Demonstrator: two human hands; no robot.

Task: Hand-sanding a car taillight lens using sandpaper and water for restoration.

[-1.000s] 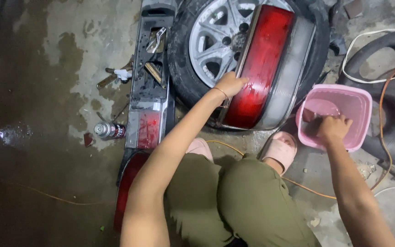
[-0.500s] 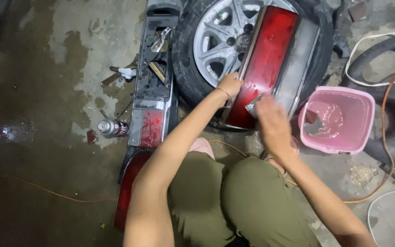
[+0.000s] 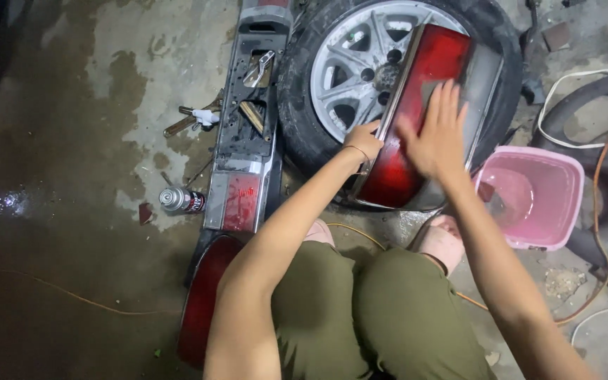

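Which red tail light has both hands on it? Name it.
The big red tail light propped against the wheel: left hand grips its edge, right hand lies flat on it. The others lie untouched on the floor.

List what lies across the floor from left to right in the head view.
Spray can → long trim panel → wheel → red tail light under the right hand, left hand on its edge → pink basin.

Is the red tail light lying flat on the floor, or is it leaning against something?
Leaning. The red tail light rests tilted against the wheel, its lower edge near the floor. The left hand grips its edge; the right hand lies flat on it.
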